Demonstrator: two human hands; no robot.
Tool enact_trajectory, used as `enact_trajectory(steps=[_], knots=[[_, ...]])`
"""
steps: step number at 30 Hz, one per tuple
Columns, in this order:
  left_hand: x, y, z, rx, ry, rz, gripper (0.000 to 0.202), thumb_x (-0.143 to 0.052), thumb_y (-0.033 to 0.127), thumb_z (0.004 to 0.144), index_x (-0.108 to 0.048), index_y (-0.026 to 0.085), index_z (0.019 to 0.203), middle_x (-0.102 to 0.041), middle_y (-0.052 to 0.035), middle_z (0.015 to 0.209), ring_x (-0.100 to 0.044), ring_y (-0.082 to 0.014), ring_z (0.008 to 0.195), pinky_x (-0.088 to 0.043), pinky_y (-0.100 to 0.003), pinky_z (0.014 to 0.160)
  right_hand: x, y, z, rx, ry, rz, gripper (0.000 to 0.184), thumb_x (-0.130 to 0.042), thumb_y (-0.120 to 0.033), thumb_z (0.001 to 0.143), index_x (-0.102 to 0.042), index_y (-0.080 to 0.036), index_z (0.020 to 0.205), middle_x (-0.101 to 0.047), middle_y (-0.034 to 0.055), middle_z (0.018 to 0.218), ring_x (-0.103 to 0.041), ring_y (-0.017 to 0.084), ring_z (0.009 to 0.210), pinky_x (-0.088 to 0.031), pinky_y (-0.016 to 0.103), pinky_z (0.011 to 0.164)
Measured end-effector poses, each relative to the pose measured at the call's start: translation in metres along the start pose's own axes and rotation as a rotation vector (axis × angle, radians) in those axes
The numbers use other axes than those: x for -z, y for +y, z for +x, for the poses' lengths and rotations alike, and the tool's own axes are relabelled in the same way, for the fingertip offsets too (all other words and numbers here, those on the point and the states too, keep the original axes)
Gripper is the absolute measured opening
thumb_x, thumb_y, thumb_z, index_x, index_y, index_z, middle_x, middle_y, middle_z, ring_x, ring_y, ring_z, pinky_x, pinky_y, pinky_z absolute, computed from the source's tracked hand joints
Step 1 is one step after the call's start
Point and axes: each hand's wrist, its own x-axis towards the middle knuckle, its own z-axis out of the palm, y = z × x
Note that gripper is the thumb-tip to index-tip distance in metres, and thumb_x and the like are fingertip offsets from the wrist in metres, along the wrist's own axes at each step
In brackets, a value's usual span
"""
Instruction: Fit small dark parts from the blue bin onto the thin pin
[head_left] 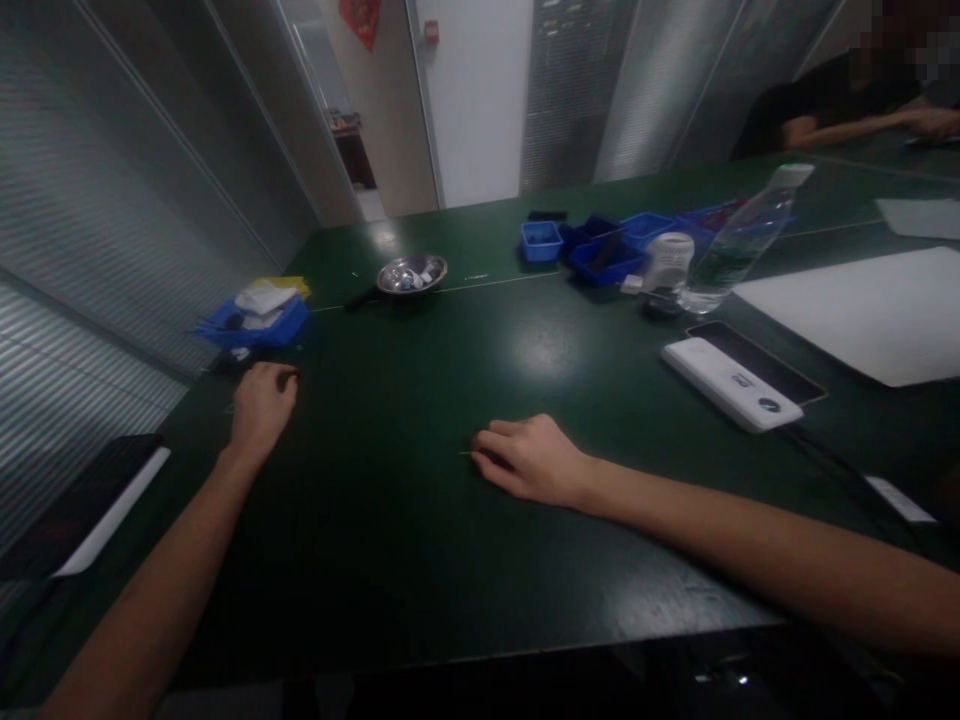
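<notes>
My right hand point(536, 462) rests on the green table point(375, 530), its fingers pinched together. A thin, pale, needle-like piece point(464, 453) sticks out to the left from its fingertips. My left hand point(264, 405) is over the table's left side, just in front of a blue tray point(277, 325). Its thumb and fingers are curled towards each other; something dark shows between them, too blurred to name. White papers or packets point(264, 297) and a yellow piece point(295, 284) lie in the tray.
A round metal dish point(412, 274) with small items stands at the back. Blue bins point(541, 242), a white-topped container point(670, 262), a tilted-looking water bottle point(742, 250), a white power bank point(731, 383) and a phone point(757, 360) are right. A person point(847, 110) sits far right.
</notes>
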Motion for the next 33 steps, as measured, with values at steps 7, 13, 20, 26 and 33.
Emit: enact_trajectory(steps=[7, 13, 20, 26, 33], knots=[[-0.006, -0.003, 0.002, 0.069, 0.004, -0.025, 0.03, -0.05, 0.029, 0.091, -0.063, 0.012, 0.113, -0.066, -0.0123, 0.108, -0.061, -0.0259, 0.1, -0.046, -0.036, 0.094, 0.002, -0.001, 0.001, -0.001, 0.003, 0.002, 0.032, -0.038, -0.036, 0.103, -0.064, -0.018, 0.103, -0.063, 0.0029, 0.084, -0.05, 0.01, 0.063, -0.029, 0.024, 0.056], [-0.004, -0.004, 0.0, 0.027, -0.02, -0.047, 0.032, -0.046, 0.029, 0.093, -0.067, 0.013, 0.111, -0.067, -0.0114, 0.111, -0.061, -0.0252, 0.098, -0.046, -0.036, 0.094, 0.002, 0.0, 0.001, -0.002, -0.003, 0.011, 0.032, -0.038, -0.036, 0.103, -0.064, -0.017, 0.104, -0.063, 0.0029, 0.084, -0.051, 0.01, 0.064, -0.03, 0.023, 0.056], [0.001, -0.002, -0.002, -0.004, -0.019, 0.051, 0.039, -0.041, 0.031, 0.096, -0.071, 0.012, 0.112, -0.066, -0.0132, 0.112, -0.06, -0.0274, 0.103, -0.046, -0.037, 0.093, 0.003, -0.001, 0.001, -0.005, -0.005, 0.02, 0.032, -0.038, -0.036, 0.104, -0.064, -0.017, 0.104, -0.063, 0.0033, 0.085, -0.051, 0.01, 0.064, -0.031, 0.024, 0.056], [0.008, 0.004, -0.009, 0.0, -0.107, 0.227, 0.046, -0.033, 0.034, 0.1, -0.065, 0.016, 0.128, -0.068, -0.0155, 0.118, -0.064, -0.0329, 0.099, -0.047, -0.044, 0.087, 0.002, -0.002, 0.001, 0.0, -0.003, 0.013, 0.033, -0.038, -0.037, 0.104, -0.064, -0.017, 0.104, -0.062, 0.003, 0.085, -0.051, 0.01, 0.064, -0.03, 0.025, 0.056], [0.006, 0.022, -0.013, 0.06, -0.212, 0.372, 0.051, -0.03, 0.027, 0.098, -0.054, 0.005, 0.137, -0.068, -0.0218, 0.087, -0.067, -0.0372, 0.085, -0.048, -0.048, 0.076, 0.002, -0.001, 0.001, 0.002, -0.004, -0.005, 0.033, -0.038, -0.037, 0.103, -0.064, -0.017, 0.103, -0.062, 0.0026, 0.084, -0.048, 0.01, 0.062, -0.027, 0.025, 0.055]])
